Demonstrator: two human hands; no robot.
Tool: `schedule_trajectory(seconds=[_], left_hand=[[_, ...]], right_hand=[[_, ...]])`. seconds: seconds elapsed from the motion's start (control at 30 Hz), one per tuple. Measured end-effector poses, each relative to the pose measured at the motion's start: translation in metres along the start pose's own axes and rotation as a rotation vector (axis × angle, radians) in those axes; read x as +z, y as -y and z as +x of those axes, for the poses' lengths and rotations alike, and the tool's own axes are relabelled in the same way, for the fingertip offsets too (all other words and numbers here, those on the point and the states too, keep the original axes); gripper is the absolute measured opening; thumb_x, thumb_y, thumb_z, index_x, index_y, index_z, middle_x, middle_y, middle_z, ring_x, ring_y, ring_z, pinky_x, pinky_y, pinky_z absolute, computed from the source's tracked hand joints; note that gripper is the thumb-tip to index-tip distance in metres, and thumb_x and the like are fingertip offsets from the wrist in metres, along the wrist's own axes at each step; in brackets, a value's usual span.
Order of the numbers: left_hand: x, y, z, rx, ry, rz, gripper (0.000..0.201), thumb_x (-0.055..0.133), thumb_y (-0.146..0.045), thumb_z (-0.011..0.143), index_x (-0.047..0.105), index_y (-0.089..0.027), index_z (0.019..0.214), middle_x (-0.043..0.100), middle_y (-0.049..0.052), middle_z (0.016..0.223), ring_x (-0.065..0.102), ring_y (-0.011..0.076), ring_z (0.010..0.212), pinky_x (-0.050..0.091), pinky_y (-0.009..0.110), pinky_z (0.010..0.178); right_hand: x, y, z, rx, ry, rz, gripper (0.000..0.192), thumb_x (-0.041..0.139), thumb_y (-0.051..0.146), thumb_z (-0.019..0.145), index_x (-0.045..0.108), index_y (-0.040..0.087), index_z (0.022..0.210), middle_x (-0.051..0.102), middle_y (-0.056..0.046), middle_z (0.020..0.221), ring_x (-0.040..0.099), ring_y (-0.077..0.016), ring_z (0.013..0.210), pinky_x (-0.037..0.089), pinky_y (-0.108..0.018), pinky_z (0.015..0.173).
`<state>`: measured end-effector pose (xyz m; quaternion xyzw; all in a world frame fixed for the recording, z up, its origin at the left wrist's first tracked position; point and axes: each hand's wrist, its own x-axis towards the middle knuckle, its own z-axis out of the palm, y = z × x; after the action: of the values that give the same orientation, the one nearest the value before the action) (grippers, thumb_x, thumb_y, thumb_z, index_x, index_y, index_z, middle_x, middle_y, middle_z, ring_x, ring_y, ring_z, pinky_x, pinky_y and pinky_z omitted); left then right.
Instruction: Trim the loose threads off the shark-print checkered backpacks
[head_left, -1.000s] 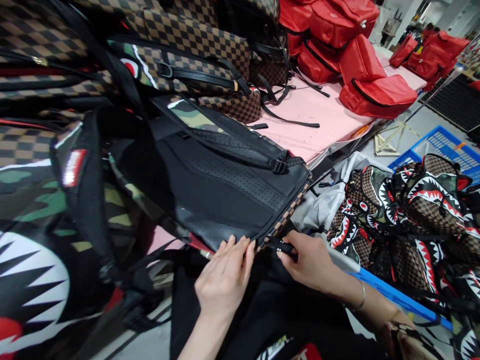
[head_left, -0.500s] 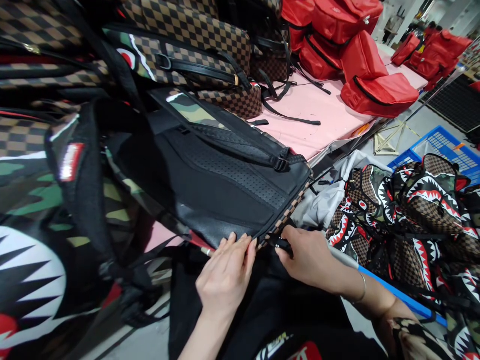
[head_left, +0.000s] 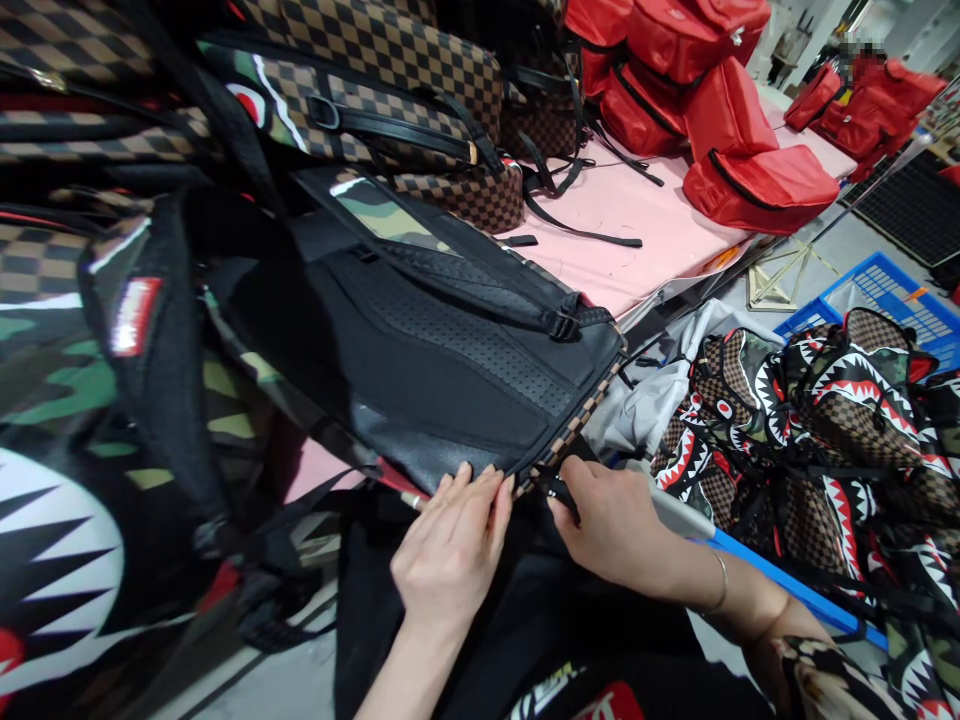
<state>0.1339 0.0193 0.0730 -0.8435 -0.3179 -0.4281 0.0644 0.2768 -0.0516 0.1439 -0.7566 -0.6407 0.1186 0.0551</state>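
A black backpack (head_left: 450, 340) lies back side up, with mesh padding, shoulder straps and a brown checkered edge. My left hand (head_left: 454, 545) is closed on its near corner, fingertips pressed over the black panel and thumb hidden beneath. Close beside it, my right hand (head_left: 611, 520) is closed round a small black object (head_left: 559, 487) with metallic glints, held against the checkered edge. Fingers cover most of that object, so its kind is unclear. A bracelet circles my right wrist.
Checkered and camouflage backpacks (head_left: 390, 110) are heaped at the back left, one with a shark-mouth print (head_left: 56, 540) close on the left. Red bags (head_left: 757, 185) sit on the pink table (head_left: 592, 260). At right, a blue crate (head_left: 877, 275) stands by piled shark-print bags (head_left: 847, 400).
The right hand and its black object have shifted very slightly at the checkered edge. The left hand keeps its hold on the corner. The bags at left appear slightly further left.
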Motion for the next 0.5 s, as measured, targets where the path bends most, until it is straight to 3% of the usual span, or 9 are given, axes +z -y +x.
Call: schedule_trajectory(seconds=[0.13,0.33,0.5], left_hand=[[0.0,0.001,-0.001,-0.009,0.004,-0.01,0.025,0.071,-0.008,0.065,0.062,-0.009,0.088,0.071,0.008,0.079,0.067,0.0214,0.079,0.051,0.032,0.084],[0.0,0.0,-0.001,-0.008,0.0,-0.02,0.025,0.071,-0.008,0.065,0.062,-0.009,0.088,0.071,0.008,0.079,0.067,0.0224,0.08,0.051,0.033,0.084],[0.001,0.0,-0.001,-0.008,0.008,-0.008,0.026,0.071,-0.008,0.065,0.063,-0.009,0.09,0.071,0.009,0.08,0.067,0.0219,0.081,0.051,0.031,0.085]], right_hand=[[0.024,-0.011,-0.006,-0.033,-0.103,0.131,0.007,0.049,0.025,0.082,0.047,0.02,0.086,0.062,-0.002,0.076,0.059,-0.0179,0.064,0.035,-0.025,0.05],[0.082,-0.037,-0.008,-0.131,-0.322,0.611,0.018,0.049,0.029,0.083,0.052,0.017,0.096,0.062,-0.003,0.079,0.057,-0.0128,0.064,0.042,-0.022,0.058],[0.112,-0.047,0.006,-0.132,-0.34,0.927,0.02,0.056,0.033,0.08,0.055,0.018,0.093,0.058,0.0,0.07,0.053,-0.0114,0.058,0.043,-0.023,0.056]])
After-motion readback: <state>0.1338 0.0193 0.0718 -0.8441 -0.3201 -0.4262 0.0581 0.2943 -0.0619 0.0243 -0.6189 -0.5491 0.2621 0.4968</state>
